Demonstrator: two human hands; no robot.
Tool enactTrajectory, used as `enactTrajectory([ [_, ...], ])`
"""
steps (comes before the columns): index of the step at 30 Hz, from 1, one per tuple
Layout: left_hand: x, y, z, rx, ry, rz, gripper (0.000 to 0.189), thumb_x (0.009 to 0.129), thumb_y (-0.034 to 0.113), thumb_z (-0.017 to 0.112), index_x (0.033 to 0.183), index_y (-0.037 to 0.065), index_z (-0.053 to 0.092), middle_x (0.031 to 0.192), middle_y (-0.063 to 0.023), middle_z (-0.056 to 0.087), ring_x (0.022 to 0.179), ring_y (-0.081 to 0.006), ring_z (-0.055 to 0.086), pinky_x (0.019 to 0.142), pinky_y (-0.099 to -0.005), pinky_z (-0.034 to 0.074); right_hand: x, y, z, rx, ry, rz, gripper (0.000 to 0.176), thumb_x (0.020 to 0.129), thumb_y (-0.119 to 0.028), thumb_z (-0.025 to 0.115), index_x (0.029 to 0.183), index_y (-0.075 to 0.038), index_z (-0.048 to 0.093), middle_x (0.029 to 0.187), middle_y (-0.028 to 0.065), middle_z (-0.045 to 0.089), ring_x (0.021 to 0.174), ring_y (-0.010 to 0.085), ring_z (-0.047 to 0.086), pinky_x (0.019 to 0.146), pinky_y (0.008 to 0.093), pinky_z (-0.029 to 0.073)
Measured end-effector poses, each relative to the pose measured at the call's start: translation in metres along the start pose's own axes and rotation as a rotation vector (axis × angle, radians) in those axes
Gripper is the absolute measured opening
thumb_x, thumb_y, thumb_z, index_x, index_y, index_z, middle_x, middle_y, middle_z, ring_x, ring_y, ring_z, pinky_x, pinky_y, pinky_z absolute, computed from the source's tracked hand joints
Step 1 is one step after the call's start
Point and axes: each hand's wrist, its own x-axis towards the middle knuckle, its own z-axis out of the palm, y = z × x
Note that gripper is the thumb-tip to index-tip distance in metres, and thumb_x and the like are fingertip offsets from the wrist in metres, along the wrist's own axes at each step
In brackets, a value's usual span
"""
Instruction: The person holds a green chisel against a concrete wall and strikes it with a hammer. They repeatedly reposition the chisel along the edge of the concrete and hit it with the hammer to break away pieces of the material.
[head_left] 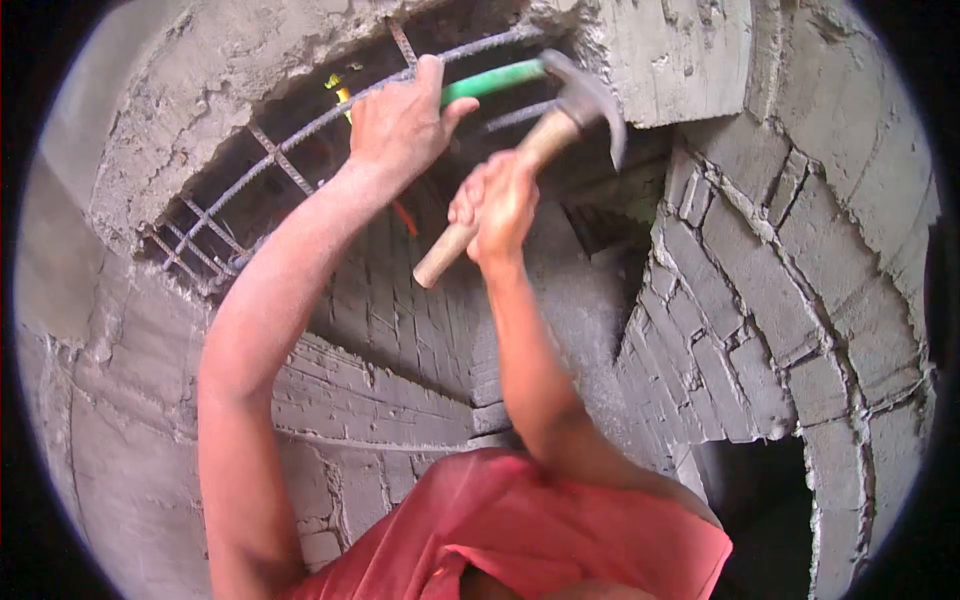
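My right hand [497,205] is wrapped around the wooden handle of a claw hammer [548,140]. The hammer is tilted, its metal head up at the right and the handle's butt sticking out below my fist. My left hand [400,120] is closed around a green rod [492,82], thumb and index finger showing beside it. The rod's far end meets the hammer head in this view. Behind my left hand runs a grid of steel rebar [290,150], bared in a broken opening in the concrete.
Rough concrete [250,50] with a jagged edge surrounds the opening. At the right, a grey wall [760,260] shows raised mortar ridges. Low on the right is a dark opening [755,510]. A small yellow piece [340,92] sticks up among the bars.
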Motion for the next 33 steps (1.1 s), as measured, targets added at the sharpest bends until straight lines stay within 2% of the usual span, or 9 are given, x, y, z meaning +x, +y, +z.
enactTrajectory([
  [5,0.0,-0.001,-0.002,-0.004,-0.039,-0.064,0.051,0.086,0.055,0.066,0.1,0.009,0.047,0.065,-0.0136,0.063,0.059,-0.0366,0.065,0.05,-0.0474,0.05,-0.022,-0.002,-0.004,0.138,-0.044,-0.666,0.051,0.094,-0.064,0.049,0.091,-0.013,0.041,0.063,0.0034,0.046,0.048,0.0171,0.047,0.049,0.0356,0.047],
  [7,0.003,-0.001,0.001,0.001,-0.028,-0.068,0.051,0.086,0.054,0.066,0.1,0.009,0.047,0.064,-0.0137,0.063,0.059,-0.0365,0.065,0.05,-0.0473,0.05,-0.016,-0.007,-0.007,0.135,-0.029,-0.662,0.049,0.095,-0.062,0.048,0.091,-0.013,0.041,0.064,0.0031,0.045,0.047,0.0169,0.046,0.049,0.0352,0.047],
  [9,0.0,0.002,-0.002,-0.01,-0.012,-0.073,0.05,0.085,0.052,0.068,0.099,0.009,0.047,0.064,-0.0142,0.062,0.059,-0.0365,0.065,0.05,-0.0472,0.05,0.002,0.005,-0.023,0.491,0.167,-0.121,0.048,0.098,-0.06,0.042,0.09,-0.013,0.042,0.062,0.0031,0.044,0.044,0.0167,0.046,0.046,0.0344,0.045],
  [11,-0.001,0.005,-0.001,-0.04,-0.023,-0.079,0.048,0.086,0.049,0.069,0.099,0.009,0.046,0.064,-0.0145,0.062,0.059,-0.0368,0.065,0.05,-0.0478,0.05,0.021,-0.005,-0.023,-0.128,0.105,0.109,0.05,0.1,-0.059,0.038,0.087,-0.011,0.043,0.059,0.0041,0.041,0.042,0.0159,0.042,0.041,0.0336,0.042],
  [13,0.0,0.003,-0.002,-0.064,-0.018,-0.081,0.047,0.086,0.048,0.069,0.099,0.009,0.047,0.064,-0.0144,0.062,0.058,-0.0371,0.065,0.05,-0.0481,0.049,0.015,-0.017,-0.019,-0.007,0.148,0.121,0.05,0.099,-0.06,0.039,0.087,-0.012,0.043,0.059,0.0041,0.041,0.041,0.0158,0.042,0.041,0.0334,0.042],
  [19,-0.005,0.01,-0.014,-0.047,-0.083,-0.147,0.044,0.087,0.047,0.068,0.1,0.01,0.048,0.064,-0.015,0.063,0.059,-0.0385,0.065,0.05,-0.0484,0.05,-0.022,-0.018,-0.031,0.018,-0.049,-0.533,0.051,0.094,-0.067,0.045,0.091,-0.016,0.042,0.065,0.0036,0.045,0.048,0.0179,0.047,0.052,0.0376,0.048],
  [25,-0.054,0.028,-0.019,-0.286,-0.116,-0.264,0.04,0.089,0.044,0.068,0.1,0.008,0.055,0.064,-0.0157,0.063,0.059,-0.0372,0.066,0.052,-0.046,0.05,-0.079,-0.052,-0.083,-0.137,-0.07,-0.15,0.048,0.093,-0.057,0.057,0.1,-0.012,0.043,0.069,0.0038,0.046,0.053,0.017,0.048,0.055,0.0359,0.048],
  [31,-0.171,0.109,-0.004,-0.879,-0.409,-0.409,0.03,0.086,0.036,0.068,0.095,0.008,0.061,0.077,-0.0183,0.064,0.072,-0.0391,0.066,0.065,-0.0439,0.052,-0.101,-0.137,-0.085,-0.487,0.129,-0.128,0.084,0.08,-0.065,0.069,0.13,-0.003,0.043,0.072,0.0025,0.05,0.049,0.0126,0.05,0.045,0.0287,0.044],
  [33,-0.211,0.143,0.004,-0.897,-0.551,-0.332,0.032,0.089,0.042,0.066,0.094,0.01,0.063,0.077,-0.0186,0.065,0.074,-0.0402,0.066,0.064,-0.0463,0.052,-0.108,-0.16,-0.094,-0.582,0.14,-0.127,0.078,0.083,-0.059,0.069,0.128,0.0,0.047,0.071,0.0021,0.05,0.049,0.0109,0.049,0.044,0.0271,0.042],
])
